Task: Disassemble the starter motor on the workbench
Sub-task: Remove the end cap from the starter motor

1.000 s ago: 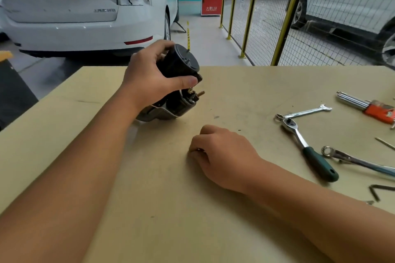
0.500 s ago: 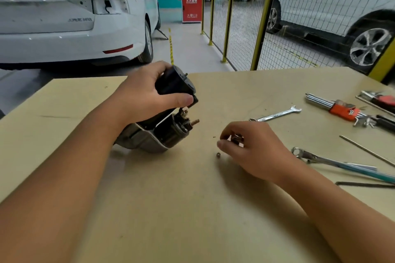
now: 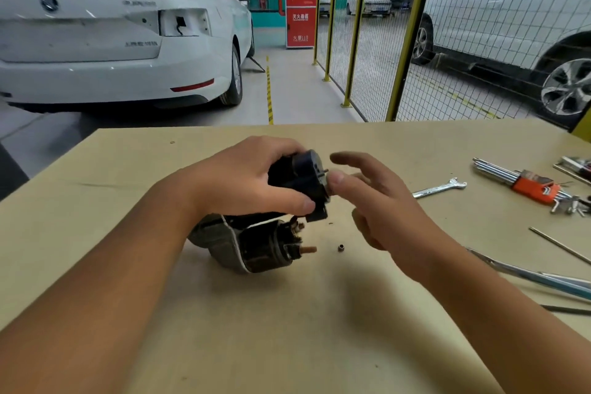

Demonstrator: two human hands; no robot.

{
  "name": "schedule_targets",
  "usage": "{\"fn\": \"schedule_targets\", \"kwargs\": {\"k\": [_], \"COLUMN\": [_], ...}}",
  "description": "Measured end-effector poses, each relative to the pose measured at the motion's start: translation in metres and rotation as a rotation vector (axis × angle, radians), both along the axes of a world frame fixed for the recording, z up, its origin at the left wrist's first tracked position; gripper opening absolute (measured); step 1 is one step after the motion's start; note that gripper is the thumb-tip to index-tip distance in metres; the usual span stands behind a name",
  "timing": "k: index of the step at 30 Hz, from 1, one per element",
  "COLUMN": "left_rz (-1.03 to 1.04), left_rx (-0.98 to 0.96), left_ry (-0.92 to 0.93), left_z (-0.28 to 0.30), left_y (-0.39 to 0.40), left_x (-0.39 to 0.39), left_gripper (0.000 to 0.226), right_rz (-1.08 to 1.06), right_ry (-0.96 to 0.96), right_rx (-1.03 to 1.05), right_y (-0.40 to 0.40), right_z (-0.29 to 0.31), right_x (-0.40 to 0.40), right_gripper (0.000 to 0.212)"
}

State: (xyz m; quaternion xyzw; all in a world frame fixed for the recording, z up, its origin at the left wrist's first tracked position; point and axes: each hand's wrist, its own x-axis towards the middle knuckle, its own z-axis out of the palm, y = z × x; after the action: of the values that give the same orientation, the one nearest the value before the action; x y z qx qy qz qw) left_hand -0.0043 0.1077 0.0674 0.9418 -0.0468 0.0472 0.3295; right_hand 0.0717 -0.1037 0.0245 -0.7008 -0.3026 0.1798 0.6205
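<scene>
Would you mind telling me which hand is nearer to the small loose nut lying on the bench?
Right. The right hand hovers just above and beside the nut; the left hand grips the starter motor farther left.

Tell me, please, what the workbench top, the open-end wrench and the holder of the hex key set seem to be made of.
Workbench top: probably fibreboard or similar wood board; matte tan, uniform, no grain visible.
Open-end wrench: metal, likely plated steel; bright silver with reflections.
Hex key set: holder looks like orange plastic, flat saturated colour; the keys themselves look like silvery metal.
</scene>
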Motion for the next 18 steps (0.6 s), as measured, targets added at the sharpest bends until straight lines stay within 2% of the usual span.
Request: {"fn": "schedule_targets", "kwargs": {"k": [3,6,8,11,18], "left_rz": [-0.047,-0.068,-0.082,-0.092,-0.114], "left_rx": [0.014,0.034,0.037,0.003,-0.067], "left_ry": [0.028,0.048,0.065,0.072,0.109], "left_z": [0.001,0.002,0.001,0.001,0.003], "left_y": [-0.007,-0.013,-0.017,-0.019,-0.015], "left_x": [0.0,0.0,0.0,0.0,-0.004], "left_gripper": [0.04,0.041,0.044,0.045,0.048], "right_rz": [0.038,0.043,-0.021,-0.098,-0.12], "right_ry": [0.054,0.093,0.068,0.024,0.027], "right_rx": [0.017,0.033,0.016,0.018,0.049], "right_y": [0.006,0.008,0.011,0.014,0.011], "right_z": [0.001,-0.001,-0.003,-0.008,-0.011], "right_x": [-0.003,-0.005,-0.004,-0.007,-0.013], "right_gripper": [0.046,0.052,0.055,0.047,0.042]}}
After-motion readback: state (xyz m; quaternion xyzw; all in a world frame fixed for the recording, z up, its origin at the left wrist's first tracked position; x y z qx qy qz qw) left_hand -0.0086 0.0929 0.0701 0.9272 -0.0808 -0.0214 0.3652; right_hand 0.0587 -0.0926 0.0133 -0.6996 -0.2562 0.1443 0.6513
